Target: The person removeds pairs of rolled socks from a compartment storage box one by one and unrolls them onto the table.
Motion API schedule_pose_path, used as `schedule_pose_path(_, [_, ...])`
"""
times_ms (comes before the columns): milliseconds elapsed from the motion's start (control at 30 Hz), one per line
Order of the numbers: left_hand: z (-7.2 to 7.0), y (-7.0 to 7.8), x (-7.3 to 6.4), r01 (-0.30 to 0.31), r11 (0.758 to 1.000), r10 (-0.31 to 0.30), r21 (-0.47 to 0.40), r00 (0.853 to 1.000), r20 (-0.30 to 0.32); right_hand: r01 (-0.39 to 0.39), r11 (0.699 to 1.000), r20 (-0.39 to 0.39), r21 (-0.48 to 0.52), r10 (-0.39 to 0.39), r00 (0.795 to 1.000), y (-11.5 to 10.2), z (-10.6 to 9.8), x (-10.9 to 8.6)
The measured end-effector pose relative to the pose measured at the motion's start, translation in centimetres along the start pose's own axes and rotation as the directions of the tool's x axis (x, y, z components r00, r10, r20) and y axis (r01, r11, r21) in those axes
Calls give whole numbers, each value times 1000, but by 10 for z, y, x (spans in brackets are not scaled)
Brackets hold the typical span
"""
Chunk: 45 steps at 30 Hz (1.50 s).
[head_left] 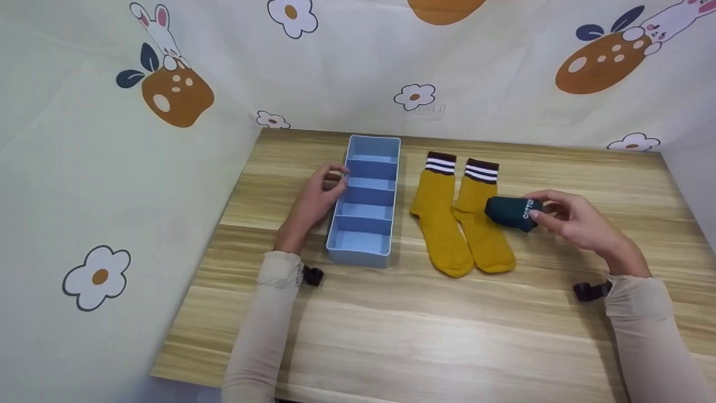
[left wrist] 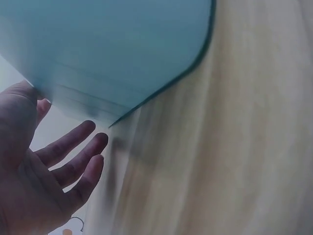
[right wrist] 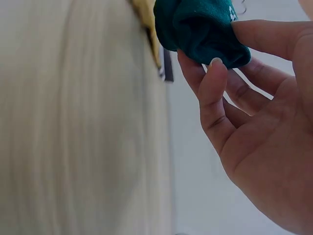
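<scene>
Green roll (head_left: 510,212), long axis sideways, is pinched by the right hand (head_left: 584,223); the box (head_left: 358,258) lies leftward, beyond the socks (head_left: 440,215), touched by the loosely spread left hand (head_left: 314,197).

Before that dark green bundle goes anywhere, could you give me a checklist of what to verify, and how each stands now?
1. Bundle held: ok, the right hand pinches it between thumb and fingers.
2. Left hand beside the blue box: ok, fingertips at its long rim.
3. Box upright, its four compartments open on top: ok.
4. Yellow socks rolled up: not ok, both lie flat.
5. Bundle clear of the socks: cannot tell; it overlaps one in the head view, but contact is unclear.
</scene>
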<state>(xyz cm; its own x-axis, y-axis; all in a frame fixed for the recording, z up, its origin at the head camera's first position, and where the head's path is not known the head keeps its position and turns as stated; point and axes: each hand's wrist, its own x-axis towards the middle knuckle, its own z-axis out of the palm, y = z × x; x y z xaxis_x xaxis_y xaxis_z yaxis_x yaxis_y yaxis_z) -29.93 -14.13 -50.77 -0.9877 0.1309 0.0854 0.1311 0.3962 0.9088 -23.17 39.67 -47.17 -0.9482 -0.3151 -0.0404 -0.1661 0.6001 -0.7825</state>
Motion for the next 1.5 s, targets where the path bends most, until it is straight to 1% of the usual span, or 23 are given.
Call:
schedule_pose_path(67, [-1, 2, 0, -5, 1000, 5, 31, 1000, 0, 0, 1000, 0, -4, 0, 1000, 6, -3, -2])
schedule_pose_path(133, [-4, 5, 0, -20, 996, 20, 83, 1000, 1, 13, 1000, 6, 7, -14, 1000, 9, -5, -4])
schedule_pose_path(200, [-6, 9, 1, -48, 988, 49, 149, 999, 0, 52, 998, 7, 26, -53, 999, 12, -6, -5])
schedule_pose_path(267, [-8, 13, 1, -79, 971, 83, 224, 997, -5, 78, 996, 9, 39, -79, 997, 14, -6, -5])
schedule_pose_path(367, [-9, 19, 1, -113, 940, 125, 322, 992, -15, 109, 994, 6, 31, -109, 994, 16, -7, -6])
schedule_pose_path(467, [-7, 27, 0, -131, 912, 155, 390, 987, -31, 141, 990, -6, 4, -141, 990, 17, -7, -5])
schedule_pose_path(533, [-3, 35, -1, -151, 891, 187, 427, 981, -43, 159, 987, -27, -13, -159, 987, 17, -6, -5])
schedule_pose_path(633, [8, 56, -7, -212, 867, 256, 451, 966, -38, 187, 980, -74, -68, -192, 979, 17, -4, -4])
schedule_pose_path(700, [20, 74, -12, -285, 844, 318, 454, 948, 3, 199, 972, -112, -127, -214, 970, 16, -4, -2])
schedule_pose_path(733, [27, 84, -15, -326, 828, 347, 456, 937, 38, 207, 966, -131, -157, -228, 965, 16, -4, -2])
schedule_pose_path(767, [35, 93, -18, -371, 811, 379, 452, 922, 78, 215, 959, -147, -187, -244, 959, 16, -3, -2])
schedule_pose_path(833, [51, 112, -25, -445, 767, 417, 462, 893, 169, 230, 944, -173, -236, -274, 946, 15, -2, -1])
schedule_pose_path(900, [70, 128, -32, -508, 721, 439, 471, 861, 257, 234, 934, -186, -270, -289, 939, 13, -2, -1])
schedule_pose_path(967, [88, 142, -38, -556, 683, 443, 473, 831, 336, 217, 937, -184, -273, -272, 945, 11, -1, -1])
schedule_pose_path(1000, [98, 148, -41, -574, 668, 439, 473, 818, 373, 209, 938, -177, -276, -263, 948, 11, 0, -1])
schedule_pose_path(1100, [131, 163, -44, -633, 630, 428, 449, 766, 480, 172, 952, -137, -254, -211, 968, 11, 2, 0])
schedule_pose_path(1133, [143, 166, -43, -646, 620, 412, 446, 751, 516, 163, 957, -122, -240, -196, 973, 11, 3, 1])
schedule_pose_path(1200, [166, 170, -41, -666, 604, 376, 438, 723, 580, 165, 957, -98, -239, -193, 976, 12, 4, 2])
schedule_pose_path(1233, [178, 171, -40, -668, 602, 350, 437, 713, 607, 166, 958, -90, -236, -191, 977, 11, 4, 2])
schedule_pose_path(1300, [200, 170, -36, -669, 595, 294, 444, 696, 655, 174, 955, -80, -239, -198, 977, 11, 4, 2])
schedule_pose_path(1367, [219, 166, -33, -676, 583, 252, 451, 678, 691, 183, 949, -75, -255, -208, 975, 9, 2, 1])
schedule_pose_path(1467, [241, 160, -30, -686, 565, 210, 458, 656, 725, 177, 949, -55, -260, -197, 979, 6, -3, -2])
schedule_pose_path(1500, [247, 158, -29, -687, 565, 204, 456, 652, 730, 169, 951, -45, -258, -186, 982, 5, -5, -3])
